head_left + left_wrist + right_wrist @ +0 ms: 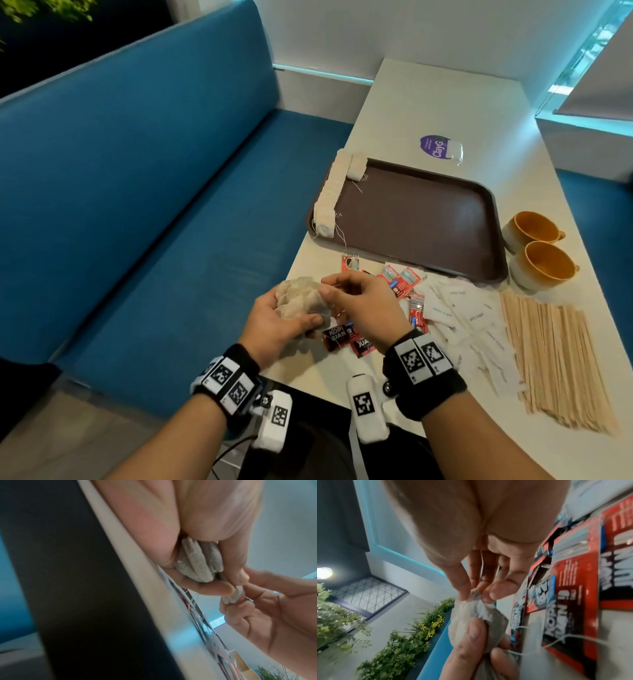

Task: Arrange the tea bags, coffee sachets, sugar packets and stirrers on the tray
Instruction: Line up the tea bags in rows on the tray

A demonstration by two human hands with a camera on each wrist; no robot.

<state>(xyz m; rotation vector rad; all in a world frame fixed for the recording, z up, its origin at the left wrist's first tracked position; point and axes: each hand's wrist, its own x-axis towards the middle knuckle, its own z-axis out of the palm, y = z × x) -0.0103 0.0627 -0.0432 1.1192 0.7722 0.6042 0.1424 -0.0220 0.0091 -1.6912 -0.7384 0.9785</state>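
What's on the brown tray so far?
Only tea bags, lined along the left rim of the tray, strings trailing. The rest is bare; nothing visible tells what's beneath them.

Beside the smooth, semi-glossy brown plastic tray [428, 219], whose left rim carries a row of matt, porous paper tea bags [330, 192], lie glossy red-and-black foil coffee sachets [399, 279], matt white paper sugar packets [469, 318] and pale, unfinished wooden stirrers [555, 356]. Right of the tray stand two glazed ceramic cups [537, 246]; all rest on a smooth, matt white table [445, 109]. Left of the tray runs a bench [154, 205] in matt blue cloth.
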